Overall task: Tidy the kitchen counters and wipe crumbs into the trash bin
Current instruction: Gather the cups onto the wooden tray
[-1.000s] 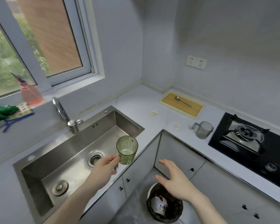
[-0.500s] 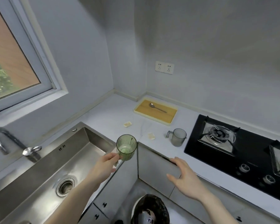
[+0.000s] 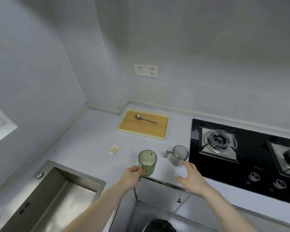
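While the left hand (image 3: 132,175) is gripping the green cup (image 3: 147,161), the right hand (image 3: 192,179) is hovering spread beside the grey mug (image 3: 179,155).
Both are standing on the white surface (image 3: 90,144) near its corner edge; the trash bin (image 3: 159,226) is sitting below.

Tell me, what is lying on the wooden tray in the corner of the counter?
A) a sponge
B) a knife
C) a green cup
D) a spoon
D: a metal spoon lies alone on the wooden tray; the green cup is in the left hand, nearer the counter's front edge.
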### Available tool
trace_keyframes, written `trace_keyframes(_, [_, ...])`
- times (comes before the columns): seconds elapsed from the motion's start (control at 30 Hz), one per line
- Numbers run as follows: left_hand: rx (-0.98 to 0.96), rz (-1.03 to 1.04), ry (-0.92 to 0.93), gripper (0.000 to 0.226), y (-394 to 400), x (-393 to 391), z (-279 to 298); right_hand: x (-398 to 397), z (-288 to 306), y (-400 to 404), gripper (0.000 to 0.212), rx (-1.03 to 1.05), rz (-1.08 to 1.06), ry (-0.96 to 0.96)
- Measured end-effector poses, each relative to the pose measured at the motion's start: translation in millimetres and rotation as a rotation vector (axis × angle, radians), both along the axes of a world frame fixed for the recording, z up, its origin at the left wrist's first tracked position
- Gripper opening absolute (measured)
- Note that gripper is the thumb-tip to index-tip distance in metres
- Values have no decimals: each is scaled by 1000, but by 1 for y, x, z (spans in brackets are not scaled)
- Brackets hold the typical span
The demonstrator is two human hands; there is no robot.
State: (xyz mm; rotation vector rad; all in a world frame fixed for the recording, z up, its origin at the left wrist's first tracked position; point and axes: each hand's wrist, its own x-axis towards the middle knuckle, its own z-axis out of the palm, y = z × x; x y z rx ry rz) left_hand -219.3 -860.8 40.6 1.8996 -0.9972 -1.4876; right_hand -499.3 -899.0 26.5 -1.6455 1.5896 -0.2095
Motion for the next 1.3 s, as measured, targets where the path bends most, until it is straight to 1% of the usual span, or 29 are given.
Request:
trace_keyframes(0.1, [2, -69, -8, 25, -53, 5, -7, 14, -9, -26, 84, 47, -75, 23])
trace_keyframes(0.27, [14, -147, -8, 30, -124, 4, -24, 31, -20, -52, 85, 100, -140, 55])
trace_keyframes(0.43, [43, -199, 3, 22, -160, -3, -44, 37, -29, -67, 86, 154, -183, 95])
trace_keyframes(0.5, [54, -233, 6, 23, -167, -4, -51, 39, -31, -74, 84, 160, -202, 107])
trace_keyframes(0.57, [60, -277, 7, 25, -172, -3, -57, 42, -33, -81, 73, 173, -213, 110])
trace_keyframes(0.67, [70, -323, -9, 20, -178, -1, -63, 45, -34, -88, 56, 154, -186, 169])
trace_keyframes(0.77, [69, -356, -12, 20, -178, 0, -63, 46, -34, -93, 47, 128, -141, 223])
trace_keyframes(0.87, [65, -371, -25, 17, -173, 2, -62, 45, -32, -98, 45, 109, -116, 238])
trace_keyframes(0.93, [57, -377, -40, 20, -170, 4, -61, 45, -29, -101, 47, 88, -102, 236])
trace_keyframes(1.07, [35, -354, -81, 38, -161, 6, -53, 49, -26, -101, 55, 62, -87, 207])
trace_keyframes(1.17, [-14, -360, -135, 43, -154, 8, -44, 54, -22, -95, 58, 55, -73, 172])
trace_keyframes(1.3, [-112, -382, -228, 41, -141, 7, -31, 54, -12, -77, 54, 33, -59, 100])
